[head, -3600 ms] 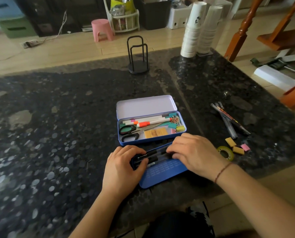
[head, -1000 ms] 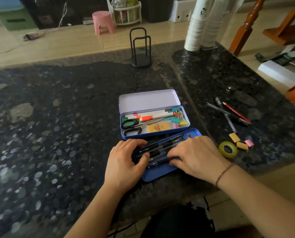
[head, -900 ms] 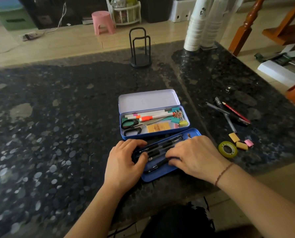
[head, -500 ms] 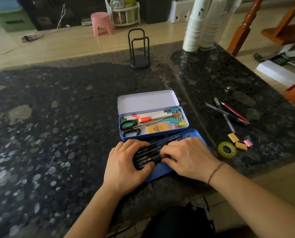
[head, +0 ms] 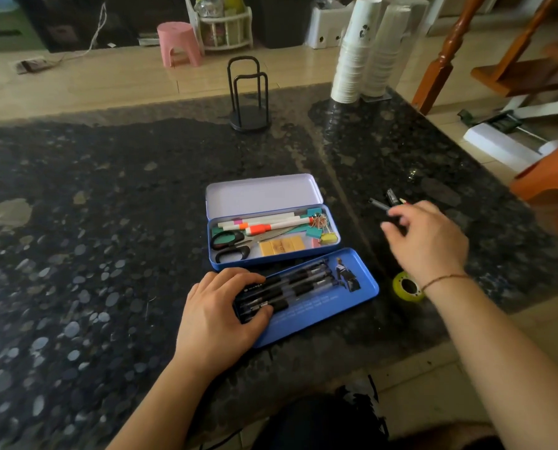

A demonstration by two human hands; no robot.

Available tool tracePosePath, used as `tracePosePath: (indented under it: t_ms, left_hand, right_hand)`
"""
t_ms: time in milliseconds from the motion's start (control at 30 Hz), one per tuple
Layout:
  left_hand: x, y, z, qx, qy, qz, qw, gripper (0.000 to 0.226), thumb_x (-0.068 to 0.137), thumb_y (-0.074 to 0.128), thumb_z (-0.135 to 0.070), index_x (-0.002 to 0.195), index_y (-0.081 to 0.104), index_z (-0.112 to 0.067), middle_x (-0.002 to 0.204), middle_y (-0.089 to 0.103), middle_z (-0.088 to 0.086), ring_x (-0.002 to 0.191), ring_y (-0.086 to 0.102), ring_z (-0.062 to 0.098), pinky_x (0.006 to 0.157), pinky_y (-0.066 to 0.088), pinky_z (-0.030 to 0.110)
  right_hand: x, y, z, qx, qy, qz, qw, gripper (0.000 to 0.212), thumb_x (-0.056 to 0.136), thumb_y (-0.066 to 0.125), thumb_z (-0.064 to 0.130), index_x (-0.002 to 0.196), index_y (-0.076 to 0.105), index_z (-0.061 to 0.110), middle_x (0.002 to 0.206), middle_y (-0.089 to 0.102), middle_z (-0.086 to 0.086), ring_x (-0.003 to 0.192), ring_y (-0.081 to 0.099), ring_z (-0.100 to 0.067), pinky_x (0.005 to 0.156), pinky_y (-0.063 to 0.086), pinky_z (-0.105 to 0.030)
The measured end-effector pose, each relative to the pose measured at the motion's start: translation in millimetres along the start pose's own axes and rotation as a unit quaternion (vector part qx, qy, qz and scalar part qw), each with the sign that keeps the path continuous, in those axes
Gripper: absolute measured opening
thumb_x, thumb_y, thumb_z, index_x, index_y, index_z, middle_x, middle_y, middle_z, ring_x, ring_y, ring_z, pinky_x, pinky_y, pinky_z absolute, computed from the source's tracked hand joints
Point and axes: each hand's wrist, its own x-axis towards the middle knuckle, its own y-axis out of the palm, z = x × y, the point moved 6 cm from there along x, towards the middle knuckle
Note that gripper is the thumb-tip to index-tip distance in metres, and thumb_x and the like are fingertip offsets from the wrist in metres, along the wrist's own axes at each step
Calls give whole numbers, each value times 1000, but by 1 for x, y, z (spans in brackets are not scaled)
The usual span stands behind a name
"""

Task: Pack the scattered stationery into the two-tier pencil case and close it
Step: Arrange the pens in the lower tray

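Pens, a loose dark cluster (head: pixel 388 201), lie just beyond the relaxed, empty right hand (head: pixel 428 245), angled away rightward; the left hand (head: pixel 220 315) presses black pens in the blue metal tray (head: pixel 329 308).

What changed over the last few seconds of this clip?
The right hand let go of the black pens in the blue tray and moved right, to the loose pens on the table; no grip shows yet. The left hand stays on the tray's pens. The case and tape roll are unmoved.
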Motion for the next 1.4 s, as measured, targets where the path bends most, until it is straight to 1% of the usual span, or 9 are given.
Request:
tracePosePath:
  t_ms: [100,267,367,433,567,733,867,1100,1400]
  left_hand:
    - [0,1,0,-3,-3,0,1000,43,74,58,-59,114,60,-42,111,56,-28,99,49,-3,84,30,15]
    - [0,1,0,-5,-4,-5,1000,41,75,61,-56,113,60,-41,111,58,-25,100,51,-1,86,39,23]
    - [0,1,0,-6,-3,-4,1000,41,75,61,-57,113,60,-42,111,57,-26,100,51,-2,86,37,22]
    - [0,1,0,-7,-1,-5,1000,41,75,61,-57,113,60,-42,111,57,-26,100,51,-1,85,36,22]
    - [0,0,0,-7,-1,-12,1000,41,74,62,-56,112,62,-40,110,56,-27,99,52,0,86,39,25]
    - [0,0,-1,-8,-2,-11,1000,41,74,61,-57,111,61,-40,109,54,-28,98,51,-1,84,37,23]
    - [0,1,-1,-10,-4,-3,1000,42,74,59,-58,113,60,-42,111,58,-26,99,51,-1,85,36,22]
    - [0,1,0,-15,-4,-7,1000,41,75,60,-57,112,61,-40,110,59,-25,99,52,1,85,40,26]
    - [1,0,-1,-25,-2,-13,1000,40,75,59,-56,111,62,-40,109,60,-24,97,53,1,84,45,29]
  right_hand:
    - [13,11,-52,-77,114,54,989,34,89,61,33,122,63,23,123,53,-6,109,51,-33,76,43,-38]
    - [13,10,-59,-87,133,24,987,24,87,65,27,110,68,21,121,55,-5,110,45,-32,71,36,-34]
    - [8,-3,-20,42,-41,21,998,24,86,65,22,109,70,19,110,60,-2,104,50,-24,77,44,-34]
    - [-10,-6,19,164,-167,128,964,24,89,61,16,111,69,19,103,63,4,98,56,-13,84,49,-32]
    - [-48,4,58,137,-276,237,921,25,97,44,26,112,64,27,98,54,19,96,48,-3,83,47,-30]
    - [-56,9,62,256,-199,330,886,29,99,42,19,108,58,42,109,52,23,109,49,3,88,42,-18]
    - [-57,15,46,302,-134,429,841,33,90,59,27,108,47,52,102,51,17,100,58,-2,85,49,-25]
    - [-55,14,48,152,-252,280,914,15,79,74,28,90,71,38,95,52,23,98,47,-1,86,45,-28]
    - [-71,29,83,123,-315,258,905,6,86,63,33,90,66,31,92,59,17,87,50,0,78,51,-29]
